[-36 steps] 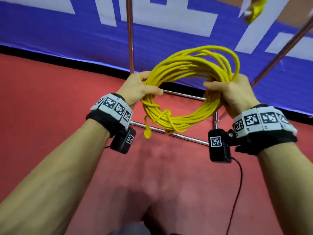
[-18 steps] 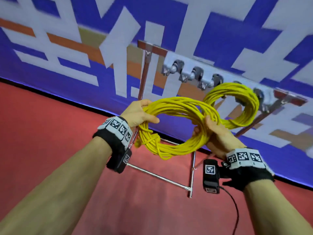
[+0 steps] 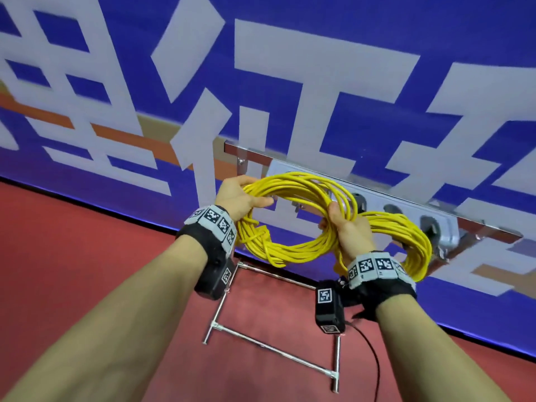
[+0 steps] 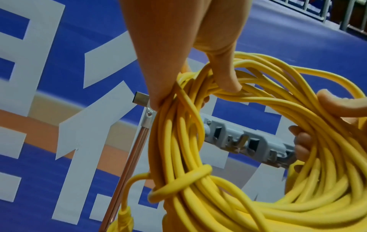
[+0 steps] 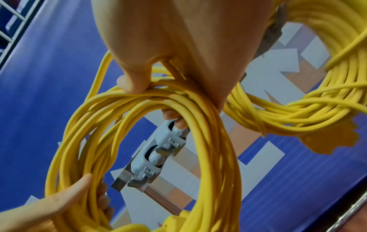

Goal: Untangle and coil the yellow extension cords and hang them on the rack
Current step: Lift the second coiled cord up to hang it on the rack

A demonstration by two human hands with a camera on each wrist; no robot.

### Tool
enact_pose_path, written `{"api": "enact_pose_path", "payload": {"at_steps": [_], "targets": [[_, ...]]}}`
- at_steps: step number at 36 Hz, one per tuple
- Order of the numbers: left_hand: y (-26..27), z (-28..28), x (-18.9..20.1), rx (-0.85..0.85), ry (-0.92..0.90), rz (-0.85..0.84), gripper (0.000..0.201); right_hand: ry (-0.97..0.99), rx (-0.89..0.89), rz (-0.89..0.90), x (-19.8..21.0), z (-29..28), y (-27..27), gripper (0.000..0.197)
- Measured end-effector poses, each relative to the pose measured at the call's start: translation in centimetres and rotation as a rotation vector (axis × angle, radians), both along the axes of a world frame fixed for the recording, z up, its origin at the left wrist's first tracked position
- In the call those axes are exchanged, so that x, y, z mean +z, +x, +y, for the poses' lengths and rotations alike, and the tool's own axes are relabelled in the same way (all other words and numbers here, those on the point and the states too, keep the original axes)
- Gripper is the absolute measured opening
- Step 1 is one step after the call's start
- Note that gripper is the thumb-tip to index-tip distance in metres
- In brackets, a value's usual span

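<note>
Both hands hold one yellow coil (image 3: 293,227) up in front of the rack (image 3: 406,207): the left hand (image 3: 240,198) has fingers and thumb curled round the coil's left side, and the right hand (image 3: 348,227) grips its right side the same way. Through the coil's opening, the wrist views show the rack's grey hooks (image 4: 242,141), close behind the strands. A second coil (image 3: 406,242) hangs on the rack just right of the right hand, against the blue banner (image 3: 319,68).

Both hands (image 3: 293,210) raised, fingers curled
</note>
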State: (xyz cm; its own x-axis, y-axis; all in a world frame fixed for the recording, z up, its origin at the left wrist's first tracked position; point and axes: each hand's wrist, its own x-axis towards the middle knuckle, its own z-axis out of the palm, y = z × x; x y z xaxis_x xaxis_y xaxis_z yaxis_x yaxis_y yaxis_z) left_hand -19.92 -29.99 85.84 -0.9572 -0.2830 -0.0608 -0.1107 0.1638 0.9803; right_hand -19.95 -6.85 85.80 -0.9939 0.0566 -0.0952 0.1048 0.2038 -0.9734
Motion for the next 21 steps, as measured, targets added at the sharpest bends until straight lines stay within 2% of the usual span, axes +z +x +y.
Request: {"api": "enact_pose_path", "payload": {"at_steps": [6, 10, 13, 16, 21], "targets": [[-2.8, -0.5, -0.9, -0.02, 0.052, -0.057, 0.04, 0.007, -0.132, 0.003, -0.8, -1.1, -1.8, 0.037], [-4.0, -0.2, -2.0, -0.064, 0.111, -0.049, 0.025, 0.098, -0.255, 0.044, -2.0, -2.3, -1.9, 0.053], [-4.1, -0.6, -3.1, -0.06, 0.222, -0.033, 0.029, 0.157, -0.298, 0.059, -1.7, -3.3, -1.7, 0.045], [-4.1, -1.6, -4.1, -0.105, 0.328, -0.027, 0.05, 0.164, -0.35, 0.035, -1.4, -4.4, -1.4, 0.041], [-4.4, -2.6, -4.6, -0.147, 0.372, -0.008, 0.051, 0.14, -0.427, 0.011, -2.0, -6.2, -1.5, 0.04]]}}
